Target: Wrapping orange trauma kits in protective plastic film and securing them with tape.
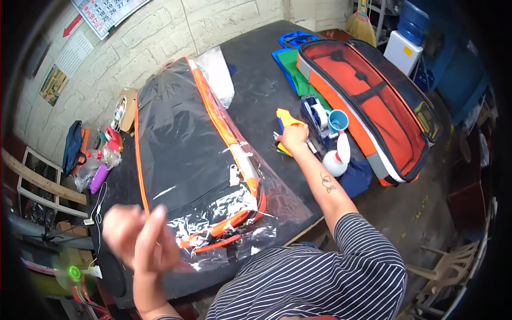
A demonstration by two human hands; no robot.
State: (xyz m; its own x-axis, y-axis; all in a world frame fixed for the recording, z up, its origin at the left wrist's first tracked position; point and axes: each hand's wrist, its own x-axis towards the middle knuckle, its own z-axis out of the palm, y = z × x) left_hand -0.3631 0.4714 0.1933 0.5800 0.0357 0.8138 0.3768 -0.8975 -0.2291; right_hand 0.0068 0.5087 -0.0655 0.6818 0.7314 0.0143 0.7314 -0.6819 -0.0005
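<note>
Black bag with orange trim [181, 128] lies in clear plastic [280, 194] on the dark counter [250, 74], left of an open-mesh orange bag [333, 72]. Left hand [144, 237] raised at its near left corner, blurred; fingers partly curled, grip cannot be told. Right hand [293, 138] at a yellow object [286, 116], beside a white spray bottle [334, 164]; whether it grasps, cannot tell.

Looks like a small workshop: shows plastic-wrapped bag [181, 128] on broad black worktable [253, 80], painted brick wall [160, 33], calendar [109, 15], broom [361, 29].
</note>
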